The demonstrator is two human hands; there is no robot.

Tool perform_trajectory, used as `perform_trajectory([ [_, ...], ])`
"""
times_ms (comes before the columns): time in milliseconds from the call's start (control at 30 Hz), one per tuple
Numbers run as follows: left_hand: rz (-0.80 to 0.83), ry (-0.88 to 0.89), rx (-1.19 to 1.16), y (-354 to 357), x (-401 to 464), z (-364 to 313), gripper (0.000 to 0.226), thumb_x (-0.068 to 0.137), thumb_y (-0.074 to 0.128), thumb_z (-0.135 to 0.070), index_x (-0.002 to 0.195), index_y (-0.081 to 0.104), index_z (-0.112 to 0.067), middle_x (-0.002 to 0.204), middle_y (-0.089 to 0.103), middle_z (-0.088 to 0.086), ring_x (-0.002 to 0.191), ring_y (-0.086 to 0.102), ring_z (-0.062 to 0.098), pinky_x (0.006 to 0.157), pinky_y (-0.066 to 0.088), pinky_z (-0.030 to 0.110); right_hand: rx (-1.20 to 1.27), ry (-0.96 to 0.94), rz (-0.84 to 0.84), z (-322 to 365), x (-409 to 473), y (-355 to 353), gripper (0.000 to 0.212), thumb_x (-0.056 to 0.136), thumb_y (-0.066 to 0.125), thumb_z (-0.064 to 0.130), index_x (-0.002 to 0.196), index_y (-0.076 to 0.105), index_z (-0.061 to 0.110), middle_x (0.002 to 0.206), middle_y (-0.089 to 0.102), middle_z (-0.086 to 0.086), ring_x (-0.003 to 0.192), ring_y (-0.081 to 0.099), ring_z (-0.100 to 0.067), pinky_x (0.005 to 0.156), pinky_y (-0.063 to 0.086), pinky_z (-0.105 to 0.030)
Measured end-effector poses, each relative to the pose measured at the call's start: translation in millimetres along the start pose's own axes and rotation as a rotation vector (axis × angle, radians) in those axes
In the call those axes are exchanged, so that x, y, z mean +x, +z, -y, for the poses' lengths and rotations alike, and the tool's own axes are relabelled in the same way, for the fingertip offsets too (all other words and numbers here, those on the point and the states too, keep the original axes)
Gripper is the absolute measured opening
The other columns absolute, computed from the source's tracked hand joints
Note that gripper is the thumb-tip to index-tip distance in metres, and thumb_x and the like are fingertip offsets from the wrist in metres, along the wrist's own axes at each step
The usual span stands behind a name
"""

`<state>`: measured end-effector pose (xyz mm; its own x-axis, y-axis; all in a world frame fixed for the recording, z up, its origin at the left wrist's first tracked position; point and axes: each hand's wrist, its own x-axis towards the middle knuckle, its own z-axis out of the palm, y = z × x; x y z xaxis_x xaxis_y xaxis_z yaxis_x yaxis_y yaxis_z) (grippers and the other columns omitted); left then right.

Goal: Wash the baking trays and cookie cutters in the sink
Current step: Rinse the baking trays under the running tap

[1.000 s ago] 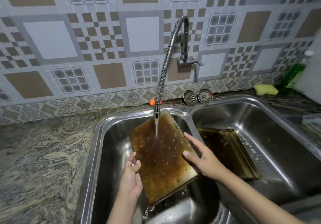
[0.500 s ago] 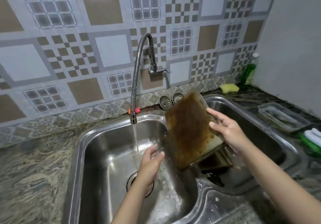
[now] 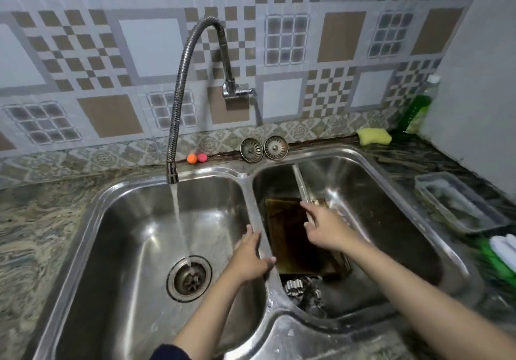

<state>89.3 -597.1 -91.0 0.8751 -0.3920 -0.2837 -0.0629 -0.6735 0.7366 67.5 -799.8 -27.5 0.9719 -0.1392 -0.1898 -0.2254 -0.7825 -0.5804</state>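
The baking trays (image 3: pixel 296 236) are stacked in the right basin, long axis running away from the person. The right hand (image 3: pixel 326 228), fingers spread, is laid on them; the left hand (image 3: pixel 251 259) rests relaxed on the divider (image 3: pixel 252 208), empty.

Two bare forearms are seen rising from the lower edge of the frame, each ended by a bare hand: the left hand (image 3: pixel 249 259) and the right hand (image 3: pixel 325 225). A dark navy sleeve (image 3: pixel 170 352) is glimpsed at bottom centre
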Motion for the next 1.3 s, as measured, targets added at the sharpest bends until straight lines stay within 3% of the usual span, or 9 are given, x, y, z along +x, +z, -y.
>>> perform_trajectory([
  [333,-0.083,-0.062,0.008,13.3,-2.4,-8.3,0.086,0.080,0.070,-0.017,0.150,0.021,-0.022,0.159,-0.001,-0.005,0.145,0.009,0.012,0.117,0.018,0.029,-0.084,-0.078,0.275,-54.3,37.6,96.2,0.060,0.092,0.052,0.009,0.148,0.031,0.014,0.159,0.019,0.001,0.144,0.026,-0.020,0.114,0.024,-0.026],
  [467,-0.109,-0.083,-0.040,16.1,-7.5,-10.7,0.083,0.080,0.069,-0.011,0.149,0.024,-0.023,0.158,0.004,-0.010,0.143,0.015,0.008,0.090,0.023,0.001,-0.003,-0.061,0.314,-69.4,45.1,105.0,0.059,0.091,0.057,0.014,0.146,0.036,0.016,0.158,0.022,-0.001,0.144,0.025,-0.019,0.115,0.019,-0.023],
  [667,-0.304,-0.082,0.120,7.1,-15.2,-29.7,0.066,0.082,0.069,-0.024,0.141,0.040,-0.022,0.152,0.032,-0.005,0.137,0.035,0.011,0.104,0.027,0.019,0.202,-0.083,0.255,-59.6,72.7,72.2,0.051,0.091,0.061,0.020,0.140,0.046,0.019,0.141,0.049,0.001,0.131,0.045,-0.016,0.106,0.033,-0.024],
  [767,-0.645,0.080,0.110,-17.3,-18.3,-52.4,0.039,0.083,0.064,-0.028,0.121,0.059,-0.018,0.122,0.061,-0.002,0.114,0.055,0.018,0.100,0.039,0.027,0.341,-0.177,0.146,-32.2,98.5,39.6,0.041,0.090,0.062,0.012,0.130,0.057,0.015,0.116,0.062,-0.002,0.096,0.061,-0.003,0.086,0.045,-0.015],
  [833,-0.940,0.195,0.101,-44.6,-17.7,-65.6,0.032,0.080,0.057,-0.034,0.107,0.065,-0.019,0.108,0.061,-0.001,0.103,0.056,0.018,0.096,0.042,0.034,0.461,-0.249,0.059,-8.3,120.3,15.3,0.031,0.089,0.060,0.004,0.119,0.063,0.008,0.101,0.066,-0.006,0.067,0.059,0.009,0.070,0.045,-0.007],
  [967,-1.299,0.199,0.202,-113.3,-13.7,-81.7,0.026,0.079,0.063,-0.027,0.103,0.067,-0.017,0.118,0.050,0.012,0.109,0.046,0.021,0.100,0.018,0.011,0.577,-0.413,-0.092,50.0,161.4,-41.4,0.020,0.089,0.060,0.004,0.103,0.062,0.018,0.090,0.064,-0.001,0.065,0.057,0.011,0.064,0.045,-0.006],
  [1033,-1.274,0.160,0.178,-140.6,-6.3,-79.1,0.025,0.080,0.069,-0.016,0.105,0.068,-0.016,0.125,0.048,0.016,0.117,0.046,0.025,0.102,0.016,0.009,0.587,-0.509,-0.144,77.1,176.6,-67.6,0.018,0.089,0.062,0.007,0.103,0.064,0.018,0.094,0.064,0.002,0.077,0.059,0.006,0.070,0.048,-0.007],
  [1167,-1.166,0.182,0.110,-164.5,10.3,-66.5,0.028,0.079,0.067,0.001,0.104,0.068,-0.011,0.118,0.058,0.013,0.115,0.054,0.026,0.100,0.040,0.033,0.565,-0.603,-0.128,111.4,198.2,-96.2,0.017,0.089,0.063,0.012,0.104,0.068,0.018,0.102,0.069,0.000,0.097,0.064,-0.009,0.086,0.051,-0.019],
  [1300,-1.174,0.194,0.042,-172.8,12.2,-60.0,0.036,0.076,0.062,0.011,0.100,0.070,-0.014,0.108,0.063,0.002,0.102,0.059,0.018,0.094,0.043,0.028,0.553,-0.620,-0.162,119.5,208.6,-101.1,0.017,0.086,0.064,0.009,0.101,0.068,0.016,0.098,0.072,-0.002,0.099,0.066,-0.012,0.090,0.051,-0.025],
])
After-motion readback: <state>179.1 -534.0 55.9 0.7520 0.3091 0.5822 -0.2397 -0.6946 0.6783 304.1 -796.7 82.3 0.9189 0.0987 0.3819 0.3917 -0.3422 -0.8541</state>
